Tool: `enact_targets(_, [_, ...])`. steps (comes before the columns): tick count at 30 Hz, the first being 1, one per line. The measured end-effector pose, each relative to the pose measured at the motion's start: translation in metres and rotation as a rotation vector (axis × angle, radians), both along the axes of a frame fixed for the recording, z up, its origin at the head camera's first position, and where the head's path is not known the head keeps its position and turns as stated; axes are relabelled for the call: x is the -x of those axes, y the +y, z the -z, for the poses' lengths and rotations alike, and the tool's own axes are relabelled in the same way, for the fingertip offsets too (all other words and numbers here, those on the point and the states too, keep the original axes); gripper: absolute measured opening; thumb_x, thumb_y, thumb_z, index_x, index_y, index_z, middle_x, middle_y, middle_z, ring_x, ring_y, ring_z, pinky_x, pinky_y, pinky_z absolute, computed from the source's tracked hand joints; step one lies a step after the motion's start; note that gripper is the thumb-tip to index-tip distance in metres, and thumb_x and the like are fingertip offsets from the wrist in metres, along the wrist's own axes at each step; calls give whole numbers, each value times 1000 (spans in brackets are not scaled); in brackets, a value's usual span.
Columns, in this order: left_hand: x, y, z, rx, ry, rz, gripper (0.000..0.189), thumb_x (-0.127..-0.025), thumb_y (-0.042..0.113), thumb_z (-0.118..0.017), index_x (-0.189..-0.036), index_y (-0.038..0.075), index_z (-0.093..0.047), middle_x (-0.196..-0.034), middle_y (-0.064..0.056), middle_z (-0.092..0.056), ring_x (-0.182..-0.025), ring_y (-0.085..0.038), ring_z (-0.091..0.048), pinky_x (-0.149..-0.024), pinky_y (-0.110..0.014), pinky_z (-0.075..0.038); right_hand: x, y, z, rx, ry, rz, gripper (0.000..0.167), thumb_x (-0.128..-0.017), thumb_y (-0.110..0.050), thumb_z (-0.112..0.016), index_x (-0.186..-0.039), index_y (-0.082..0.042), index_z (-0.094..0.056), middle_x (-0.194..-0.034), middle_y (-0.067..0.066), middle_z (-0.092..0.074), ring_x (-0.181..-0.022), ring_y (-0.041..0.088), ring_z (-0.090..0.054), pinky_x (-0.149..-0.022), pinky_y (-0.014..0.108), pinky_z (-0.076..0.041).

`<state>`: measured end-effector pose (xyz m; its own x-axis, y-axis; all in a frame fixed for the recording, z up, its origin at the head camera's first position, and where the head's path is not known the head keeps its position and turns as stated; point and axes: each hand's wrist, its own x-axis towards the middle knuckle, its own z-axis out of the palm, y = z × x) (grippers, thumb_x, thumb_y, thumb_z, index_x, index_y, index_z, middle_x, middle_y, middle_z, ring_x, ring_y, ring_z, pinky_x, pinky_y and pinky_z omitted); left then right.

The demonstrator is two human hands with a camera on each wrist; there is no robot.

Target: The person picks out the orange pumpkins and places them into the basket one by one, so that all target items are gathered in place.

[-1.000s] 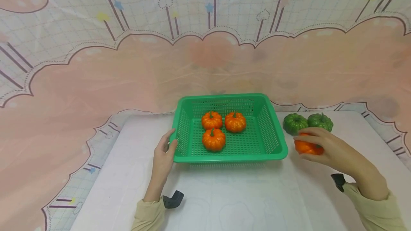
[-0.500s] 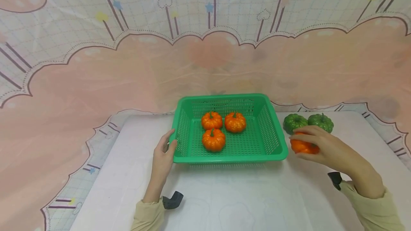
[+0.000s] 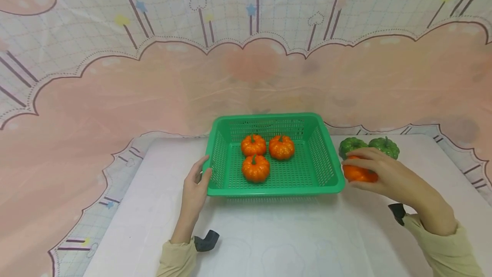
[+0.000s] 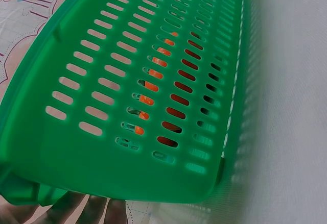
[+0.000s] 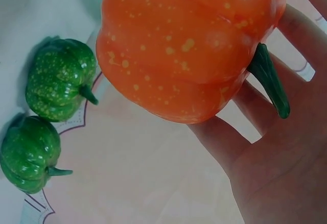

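Note:
My right hand [image 3: 392, 178] grips a small orange pumpkin [image 3: 358, 172] by its sides, just to the right of the green basket [image 3: 273, 191]. Up close in the right wrist view, the pumpkin shows yellow specks and a dark green stem [image 5: 270, 81] pointing toward the palm. My left hand [image 3: 195, 189] holds the basket's left rim; in the left wrist view its fingers [image 4: 92, 209] are partly hidden by the rim. Inside the basket sit three orange pumpkins, one in front [image 3: 256, 169], one behind it [image 3: 253, 145] and one at the back right [image 3: 282, 147].
Two green pumpkins stand side by side at the table's back right, the left one [image 3: 350, 145] partly behind my right hand, the other [image 3: 385, 147] beside it. The white tabletop [image 3: 269, 234] extends in front of the basket. A patterned cloth [image 3: 246, 80] hangs behind.
My right hand has moved slightly left with the orange pumpkin, closer to the basket's right side. The left hand and the basket have stayed in place.

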<state>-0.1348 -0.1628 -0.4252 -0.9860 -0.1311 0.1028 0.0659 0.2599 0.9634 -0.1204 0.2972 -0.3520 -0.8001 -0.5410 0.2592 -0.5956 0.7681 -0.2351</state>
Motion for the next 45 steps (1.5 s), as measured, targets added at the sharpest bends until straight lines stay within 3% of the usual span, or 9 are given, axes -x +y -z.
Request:
enact_targets(16, [-1,-1,0,-5,-4,5,42,-105,22,-51,-146,15,-47,-155,-10,-41,-138,-36,-46,-108,-53,-44,5,-6,-5,-29,78,-48,53,-72,-22,-89,-122,-19,-70,-130,1,-58,-120,25,-50,-83,48,-57])
enact_targets(30, [0,0,3,9,-3,-7,42,-104,22,-52,-146,17,-48,-154,-9,-42,-136,-35,-47,-107,-53,-46,7,-14,-12,-29,84,-59,51,-73,-23,-88,-121,-18,-70,-131,4,-58,-123,27,-48,-84,50,-56])
enact_targets(45, [0,-1,-1,6,-1,1,44,-105,24,-51,-147,14,-46,-155,-11,-41,-138,-37,-45,-109,-54,-43,11,-22,-19,-10,52,-46,48,-79,-26,-85,-124,-19,-68,-133,3,-57,-122,26,-49,-84,50,-55])
